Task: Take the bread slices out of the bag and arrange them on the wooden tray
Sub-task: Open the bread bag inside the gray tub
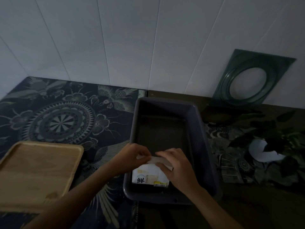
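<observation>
Both hands together at top of white printed plastic bread bag (149, 175): left hand (132, 158) and right hand (177, 167) each pinch its folded top edge. Bag sits under them inside dark grey rectangular plastic bin (200, 129). Light wooden rectangular tray (38, 172) lies bare, left of left hand.

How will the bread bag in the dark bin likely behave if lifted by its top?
The bread bag looks like thin plastic, so it probably sags. Both hands, left hand and right hand, already pinch its crumpled top. Its contents are likely light and easily squashed.
</observation>
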The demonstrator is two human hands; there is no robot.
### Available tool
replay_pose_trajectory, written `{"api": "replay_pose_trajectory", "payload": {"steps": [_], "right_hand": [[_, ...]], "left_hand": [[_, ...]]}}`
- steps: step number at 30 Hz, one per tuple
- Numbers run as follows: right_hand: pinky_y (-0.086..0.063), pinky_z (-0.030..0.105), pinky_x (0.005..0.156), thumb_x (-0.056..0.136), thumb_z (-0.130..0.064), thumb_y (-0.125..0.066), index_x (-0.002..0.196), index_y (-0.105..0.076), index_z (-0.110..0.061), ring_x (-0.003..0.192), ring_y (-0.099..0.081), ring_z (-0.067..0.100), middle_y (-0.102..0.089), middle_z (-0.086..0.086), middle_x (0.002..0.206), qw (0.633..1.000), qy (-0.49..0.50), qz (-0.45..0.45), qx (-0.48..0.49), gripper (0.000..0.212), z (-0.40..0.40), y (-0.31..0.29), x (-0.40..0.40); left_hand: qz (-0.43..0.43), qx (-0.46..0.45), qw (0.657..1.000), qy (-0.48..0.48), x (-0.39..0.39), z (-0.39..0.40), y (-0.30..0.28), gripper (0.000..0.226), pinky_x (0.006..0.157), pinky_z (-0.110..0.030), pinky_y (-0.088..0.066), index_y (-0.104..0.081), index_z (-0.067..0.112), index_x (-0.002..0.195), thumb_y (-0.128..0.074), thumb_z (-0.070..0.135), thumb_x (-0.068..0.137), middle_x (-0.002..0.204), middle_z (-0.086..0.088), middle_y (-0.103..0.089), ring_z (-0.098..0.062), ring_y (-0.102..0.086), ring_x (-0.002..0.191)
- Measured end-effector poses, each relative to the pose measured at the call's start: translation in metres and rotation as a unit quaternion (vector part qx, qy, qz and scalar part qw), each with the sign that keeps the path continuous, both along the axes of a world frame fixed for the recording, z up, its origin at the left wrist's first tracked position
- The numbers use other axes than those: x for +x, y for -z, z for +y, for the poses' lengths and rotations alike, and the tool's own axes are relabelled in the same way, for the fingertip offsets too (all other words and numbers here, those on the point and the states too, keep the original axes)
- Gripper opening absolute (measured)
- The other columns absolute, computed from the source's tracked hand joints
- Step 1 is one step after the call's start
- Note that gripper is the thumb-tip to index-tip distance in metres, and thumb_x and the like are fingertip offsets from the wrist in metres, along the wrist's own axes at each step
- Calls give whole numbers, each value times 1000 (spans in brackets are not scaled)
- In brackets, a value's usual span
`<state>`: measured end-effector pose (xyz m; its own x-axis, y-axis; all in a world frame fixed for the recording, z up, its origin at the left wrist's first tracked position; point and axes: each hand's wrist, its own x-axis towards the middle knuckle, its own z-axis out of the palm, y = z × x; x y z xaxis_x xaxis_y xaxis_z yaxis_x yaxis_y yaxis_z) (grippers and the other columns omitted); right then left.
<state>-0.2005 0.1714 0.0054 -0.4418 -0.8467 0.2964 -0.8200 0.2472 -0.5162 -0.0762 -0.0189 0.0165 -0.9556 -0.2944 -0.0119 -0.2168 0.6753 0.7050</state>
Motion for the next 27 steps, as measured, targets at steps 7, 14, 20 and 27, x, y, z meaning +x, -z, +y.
{"api": "replay_pose_trajectory", "payload": {"steps": [7, 14, 20, 27], "right_hand": [[-36, 41, 103, 85, -44, -74, 93, -79, -36, 127, -43, 21, -51, -3, 132, 996, 6, 85, 6, 12, 3, 4, 14], [-34, 39, 97, 92, -41, -68, 88, -75, -35, 111, -58, 13, -69, -17, 100, 993, -44, 109, -7, 10, 27, 2, 33], [-32, 36, 104, 93, -37, -63, 88, -77, -32, 89, -67, 5, -75, -16, 86, 993, -53, 102, 42, 16, 49, -6, 47], [-30, 36, 105, 93, -42, -55, 93, -76, -34, 88, -68, -1, -76, -18, 89, 989, -51, 95, 98, 23, 70, -13, 59]], "left_hand": [[23, 4, 999, -42, -5, -2, -2, 10, 72, 2, -43, -77, 28, 92, -68, 28, 89, 80, 22, -69, 16, -63, 82], [65, -50, 996, -38, -15, -5, -4, 10, 76, -7, -48, -76, 25, 95, -69, 27, 90, 90, 14, -73, 3, -66, 81], [95, -118, 988, -18, -24, -14, -6, 11, 76, -30, -57, -78, 20, 97, -70, 21, 90, 93, 5, -73, -9, -68, 81], [98, -153, 983, -13, -30, -23, -6, 11, 80, -34, -59, -75, 18, 99, -68, 15, 91, 97, 2, -71, -9, -67, 84]]}}
